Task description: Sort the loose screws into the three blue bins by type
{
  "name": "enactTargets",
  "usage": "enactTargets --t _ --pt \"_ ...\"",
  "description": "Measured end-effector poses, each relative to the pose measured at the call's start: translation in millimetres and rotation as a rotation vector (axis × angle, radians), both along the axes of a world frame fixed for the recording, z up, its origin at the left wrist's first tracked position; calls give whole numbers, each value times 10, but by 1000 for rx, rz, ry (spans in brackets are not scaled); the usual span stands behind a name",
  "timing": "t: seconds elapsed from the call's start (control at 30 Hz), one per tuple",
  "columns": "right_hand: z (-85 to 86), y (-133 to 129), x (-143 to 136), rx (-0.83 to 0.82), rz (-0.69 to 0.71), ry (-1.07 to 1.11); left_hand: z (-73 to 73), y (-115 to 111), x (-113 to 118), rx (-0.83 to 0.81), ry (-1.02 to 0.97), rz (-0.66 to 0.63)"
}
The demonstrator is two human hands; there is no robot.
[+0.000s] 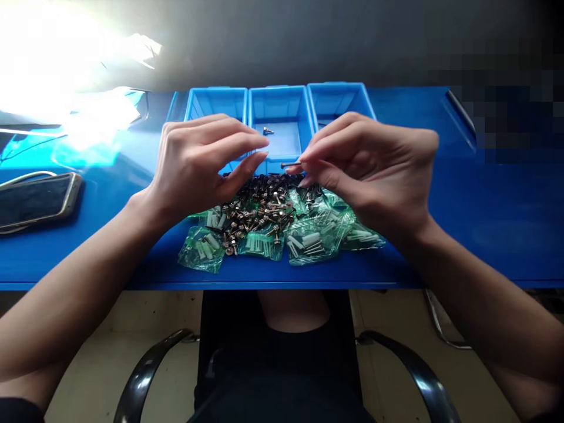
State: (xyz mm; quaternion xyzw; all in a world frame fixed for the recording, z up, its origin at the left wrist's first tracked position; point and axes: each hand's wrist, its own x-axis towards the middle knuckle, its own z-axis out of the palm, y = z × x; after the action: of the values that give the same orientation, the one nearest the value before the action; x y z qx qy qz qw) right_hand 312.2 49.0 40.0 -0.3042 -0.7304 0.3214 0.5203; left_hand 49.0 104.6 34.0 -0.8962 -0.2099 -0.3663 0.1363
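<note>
Between the thumb and fingertips of my right hand [368, 161] is a small dark screw [291, 165], held roughly level above the pile. My left hand [207, 155] is raised facing it, thumb and index finger a little apart with nothing visible between them. Below both hands lies a heap of screws [264, 205], some dark, some brassy with washers. Green clear packets [312, 238] of pale plugs and screws surround its front and sides. In the middle blue bin [278, 97] rests one screw with a washer [268, 131].
The left blue bin [217, 97] is partly hidden by my left hand. Some dark pieces show in the right blue bin [339, 94]. A phone [37, 202] with a cable lies at the left of the blue table [493, 235]. Bright plastic wrapping is behind it.
</note>
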Motion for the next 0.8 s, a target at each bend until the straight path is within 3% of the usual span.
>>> enactTargets --t 0.23,0.4,0.57,0.8 --pt "65 -75 23 0 -117 -86 49 -299 221 -279 -163 -105" --pt "35 -105 26 12 -138 -161 61 -359 226 -118 -132 -10" --pt "6 -110 5 20 -78 -178 78 -403 198 -65 -145 76" --pt "74 -126 -52 -33 -87 -89 89 -428 209 -4 -99 49"
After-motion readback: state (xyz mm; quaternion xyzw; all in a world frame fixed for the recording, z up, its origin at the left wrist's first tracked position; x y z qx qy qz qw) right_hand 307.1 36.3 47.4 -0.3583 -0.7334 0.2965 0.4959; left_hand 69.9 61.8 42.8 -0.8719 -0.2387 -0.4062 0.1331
